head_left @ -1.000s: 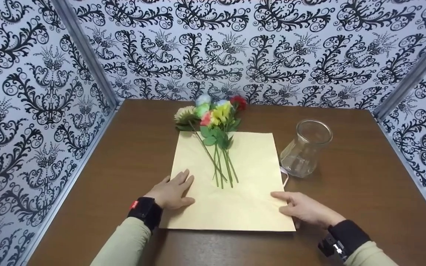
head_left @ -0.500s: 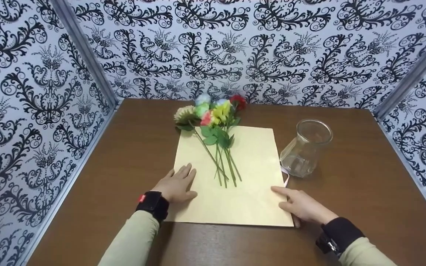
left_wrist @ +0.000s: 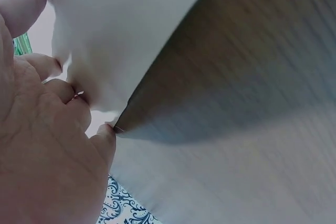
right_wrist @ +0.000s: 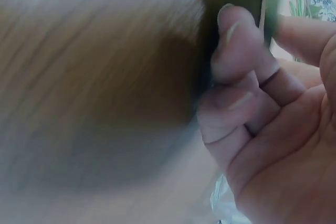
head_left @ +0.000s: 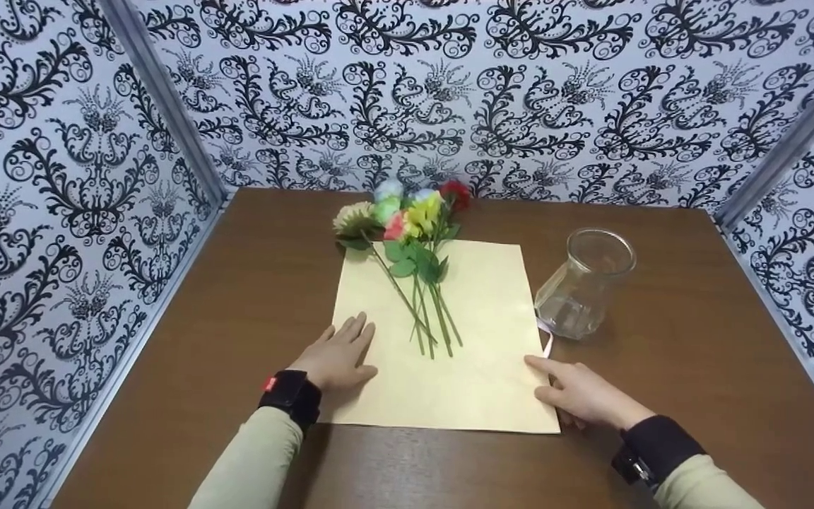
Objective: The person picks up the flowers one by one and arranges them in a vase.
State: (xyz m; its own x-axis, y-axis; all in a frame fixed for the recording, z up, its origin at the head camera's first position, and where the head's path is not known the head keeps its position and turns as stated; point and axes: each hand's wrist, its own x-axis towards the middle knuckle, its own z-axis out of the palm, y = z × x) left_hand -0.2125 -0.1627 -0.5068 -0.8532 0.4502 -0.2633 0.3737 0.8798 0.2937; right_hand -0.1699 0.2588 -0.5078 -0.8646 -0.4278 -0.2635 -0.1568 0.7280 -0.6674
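A sheet of cream wrapping paper (head_left: pixel 463 392) lies flat on the brown table. Across its upper half rests a loose bunch of flowers (head_left: pixel 417 258), with cream, blue, pink, yellow and red heads past the far edge and green stems on the sheet. My left hand (head_left: pixel 340 359) rests spread on the paper's left edge, fingers nearly straight. At the lower right edge my right hand (head_left: pixel 584 392) grips the paper between thumb and curled fingers, index finger extended on top. The right wrist view shows those curled fingers (right_wrist: pixel 236 51) at the paper's edge.
A clear glass vase (head_left: pixel 580 300) stands upright close to the paper's right edge. Beside it a white ribbon loop (head_left: pixel 547 344) pokes out from under the paper. Patterned panels (head_left: pixel 435 92) enclose the table (head_left: pixel 237 297) at the back and sides.
The paper and both hands have slid a little away from me, and the stems have shifted slightly to the right. In the last half second my right hand has moved slightly right.
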